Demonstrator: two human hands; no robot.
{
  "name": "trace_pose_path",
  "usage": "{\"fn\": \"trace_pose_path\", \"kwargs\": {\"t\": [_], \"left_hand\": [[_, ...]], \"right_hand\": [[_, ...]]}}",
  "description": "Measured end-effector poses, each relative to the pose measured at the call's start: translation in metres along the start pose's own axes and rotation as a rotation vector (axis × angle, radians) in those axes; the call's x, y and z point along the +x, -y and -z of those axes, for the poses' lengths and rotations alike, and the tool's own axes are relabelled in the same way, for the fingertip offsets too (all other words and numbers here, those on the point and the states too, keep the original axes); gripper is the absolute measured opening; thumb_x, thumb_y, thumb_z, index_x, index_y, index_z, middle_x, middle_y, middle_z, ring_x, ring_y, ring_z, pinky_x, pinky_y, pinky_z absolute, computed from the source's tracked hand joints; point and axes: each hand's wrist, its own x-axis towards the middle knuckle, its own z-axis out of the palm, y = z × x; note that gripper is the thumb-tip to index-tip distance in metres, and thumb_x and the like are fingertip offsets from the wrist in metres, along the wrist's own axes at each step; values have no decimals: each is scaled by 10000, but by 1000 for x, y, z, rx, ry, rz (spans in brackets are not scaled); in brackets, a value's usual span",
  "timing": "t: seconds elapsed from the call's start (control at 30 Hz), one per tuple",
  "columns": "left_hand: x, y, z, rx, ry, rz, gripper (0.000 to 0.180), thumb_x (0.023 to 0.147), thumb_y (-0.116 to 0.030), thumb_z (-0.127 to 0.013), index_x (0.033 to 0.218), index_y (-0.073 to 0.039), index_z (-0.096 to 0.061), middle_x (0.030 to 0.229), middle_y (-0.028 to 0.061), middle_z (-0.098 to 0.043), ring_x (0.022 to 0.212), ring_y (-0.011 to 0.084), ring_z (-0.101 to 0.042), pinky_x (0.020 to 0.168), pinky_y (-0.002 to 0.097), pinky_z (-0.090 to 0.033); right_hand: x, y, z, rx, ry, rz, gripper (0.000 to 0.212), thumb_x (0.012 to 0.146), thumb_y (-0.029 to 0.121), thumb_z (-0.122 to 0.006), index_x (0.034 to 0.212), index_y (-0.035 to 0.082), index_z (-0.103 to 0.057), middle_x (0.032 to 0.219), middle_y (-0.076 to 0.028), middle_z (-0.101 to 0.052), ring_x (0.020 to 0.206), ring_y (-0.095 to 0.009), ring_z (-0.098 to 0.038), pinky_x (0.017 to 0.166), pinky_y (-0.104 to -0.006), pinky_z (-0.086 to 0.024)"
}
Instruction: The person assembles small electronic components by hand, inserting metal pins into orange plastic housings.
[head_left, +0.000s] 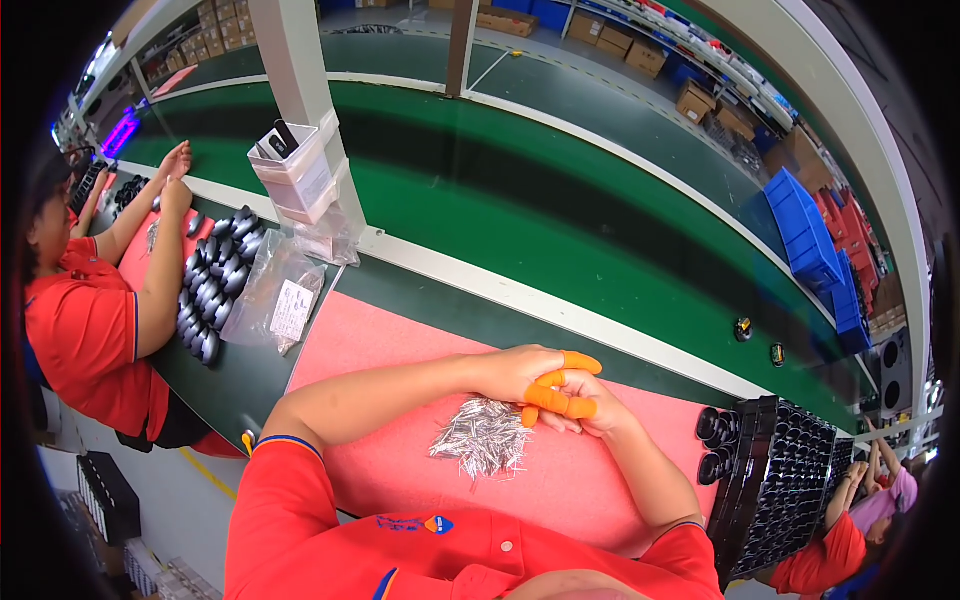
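My left hand (515, 372) and my right hand (604, 408) are brought together above the pink mat (380, 345), their fingers overlapping and curled in. Orange finger cots (548, 397) cover several of the fingers. Whatever may be between the hands is hidden. Just to the near left of them, a loose pile of thin silver metal pins (482, 438) lies on the mat, apart from both hands.
Black trays (775, 480) are stacked at the right, with black rounded parts (715, 430) beside them. A green conveyor belt (520, 220) runs beyond, carrying two small parts. Leftward lie a plastic bag (262, 290), glossy black shells (212, 285) and a co-worker's arms (160, 260).
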Motion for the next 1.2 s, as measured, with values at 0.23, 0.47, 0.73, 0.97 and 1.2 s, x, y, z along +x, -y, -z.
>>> {"fn": "trace_pose_path", "kwargs": {"t": [0.23,0.47,0.73,0.97,1.2], "left_hand": [[0,6,-1,47,-42,-96,704,827,-381,-652,1365,-16,-381,1089,184,-621,1007,268,-621,857,354,-471],[-1,-1,0,-16,-6,3,701,831,-380,-648,1370,-22,-379,1093,180,-622,1004,263,-624,858,345,-471],[-2,-2,0,-6,-19,-4,724,824,-398,-652,1373,-18,-373,1100,187,-619,1012,271,-623,858,345,-472],[0,0,0,1,-9,-11,735,820,-407,-655,1369,-7,-374,1100,187,-618,1007,267,-623,856,346,-473],[0,-4,2,-3,-2,-3,731,823,-405,-657,1368,-6,-377,1090,188,-618,1001,259,-624,847,337,-475]], "right_hand": [[0,1,0,4,14,33,425,834,335,-636,1059,-23,-593,713,-76,-629,419,-24,-440,355,-152,-300],[0,9,-10,12,-2,68,411,837,316,-629,1047,-36,-599,742,-84,-639,434,-22,-448,359,-152,-296],[0,6,-5,40,54,71,421,838,324,-625,1047,-41,-602,835,-106,-657,469,-22,-465,370,-153,-306],[0,2,0,36,65,67,439,840,354,-627,1054,-28,-591,848,-106,-659,470,-24,-467,370,-156,-304],[2,-2,5,23,60,54,437,839,357,-628,1044,-27,-595,842,-99,-660,476,-24,-471,367,-157,-308]]}}
